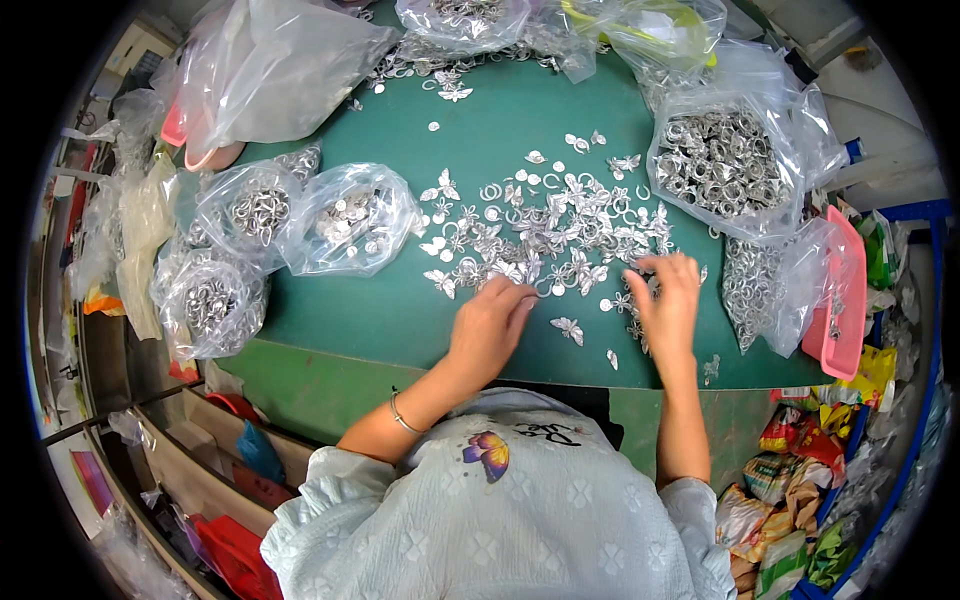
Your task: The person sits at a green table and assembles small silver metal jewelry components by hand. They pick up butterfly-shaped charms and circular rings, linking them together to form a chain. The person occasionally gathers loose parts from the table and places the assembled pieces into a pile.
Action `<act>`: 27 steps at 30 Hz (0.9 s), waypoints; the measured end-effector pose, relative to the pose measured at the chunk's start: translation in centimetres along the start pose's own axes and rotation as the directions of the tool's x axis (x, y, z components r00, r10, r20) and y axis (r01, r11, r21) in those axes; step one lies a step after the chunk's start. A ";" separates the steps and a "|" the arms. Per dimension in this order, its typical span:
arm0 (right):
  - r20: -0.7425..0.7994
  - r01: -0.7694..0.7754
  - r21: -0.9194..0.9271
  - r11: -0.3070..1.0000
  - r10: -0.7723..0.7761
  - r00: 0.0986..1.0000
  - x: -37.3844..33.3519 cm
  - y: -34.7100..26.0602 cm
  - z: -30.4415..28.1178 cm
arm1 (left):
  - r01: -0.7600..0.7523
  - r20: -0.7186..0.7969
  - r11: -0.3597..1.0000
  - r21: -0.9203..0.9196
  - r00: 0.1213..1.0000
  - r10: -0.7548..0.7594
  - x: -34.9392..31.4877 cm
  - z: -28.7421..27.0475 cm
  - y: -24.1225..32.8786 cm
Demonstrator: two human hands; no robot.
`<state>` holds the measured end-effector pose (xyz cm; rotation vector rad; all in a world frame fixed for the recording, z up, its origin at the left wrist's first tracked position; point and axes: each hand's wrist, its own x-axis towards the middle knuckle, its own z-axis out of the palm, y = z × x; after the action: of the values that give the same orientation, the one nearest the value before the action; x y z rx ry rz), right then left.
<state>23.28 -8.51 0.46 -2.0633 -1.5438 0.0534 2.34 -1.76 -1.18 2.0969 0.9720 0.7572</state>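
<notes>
A loose pile of silver metal charms, among them rings, discs and winged shapes, is spread over the green tabletop. My left hand rests at the pile's near edge, fingers bent and drawn together, with the thumb close to the index fingertip. Whatever is between those fingertips is too small to make out. To the right, my right hand curves over the pile's edge with thumb and fingers apart. Some pieces lie beneath and beside it. A single winged charm lies between the hands, nearer to me.
Clear plastic bags of silver pieces stand on the left; a large full bag is on the right. A pink tray sits at the right edge. More bags line the back. Open drawers are at lower left.
</notes>
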 end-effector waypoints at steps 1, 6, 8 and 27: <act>-0.053 0.052 -0.034 0.998 -0.053 0.997 0.7 -0.6 0.7 | 0.114 0.108 0.977 -0.181 0.990 -0.096 0.2 0.5 0.6; -0.046 0.129 -0.012 0.992 -0.130 0.990 1.6 0.5 2.7 | 0.674 0.642 0.295 -0.677 0.737 -0.209 1.2 1.1 1.3; -0.071 0.030 0.213 0.976 -0.015 0.997 1.3 0.7 1.6 | 0.717 0.698 0.012 -0.697 0.681 -0.222 1.2 1.2 0.7; 0.393 -0.424 0.776 0.466 0.168 0.904 -0.3 -0.4 -0.1 | 0.744 0.796 -0.287 -0.604 0.580 -0.173 3.1 2.6 2.1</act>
<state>22.87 -8.77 0.66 -1.4638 -0.9050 1.0664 6.82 -1.12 -0.44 0.2445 0.5443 0.2296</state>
